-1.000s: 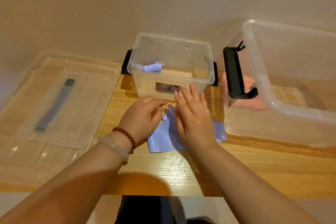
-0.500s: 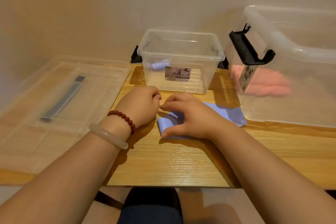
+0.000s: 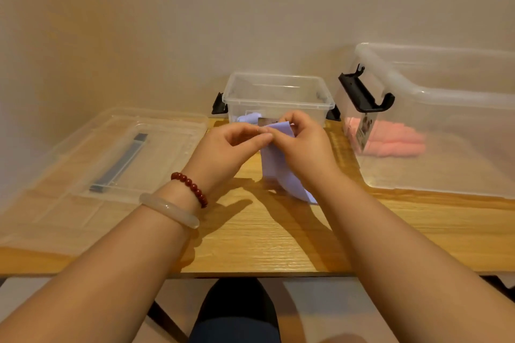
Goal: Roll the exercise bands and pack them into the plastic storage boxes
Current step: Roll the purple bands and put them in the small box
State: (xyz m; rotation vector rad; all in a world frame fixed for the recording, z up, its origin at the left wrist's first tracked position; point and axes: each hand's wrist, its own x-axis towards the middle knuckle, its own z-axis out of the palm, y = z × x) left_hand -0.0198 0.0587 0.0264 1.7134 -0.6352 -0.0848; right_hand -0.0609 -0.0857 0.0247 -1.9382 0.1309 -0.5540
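I found left hand (image 3: 234, 147) and right hand (image 3: 303, 145) pinching the lilac band (image 3: 274, 167); small box (image 3: 278, 104) beyond held a lilac roll (image 3: 249, 117), large box (image 3: 446, 97) rightward pink rolls (image 3: 390, 142).

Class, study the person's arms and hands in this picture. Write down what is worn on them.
Both forearms are bare, without sleeves. By the left hand, the wrist carries a string of round dark red beads and a smooth, pale, translucent bangle. The right hand and wrist wear nothing; no rings show.
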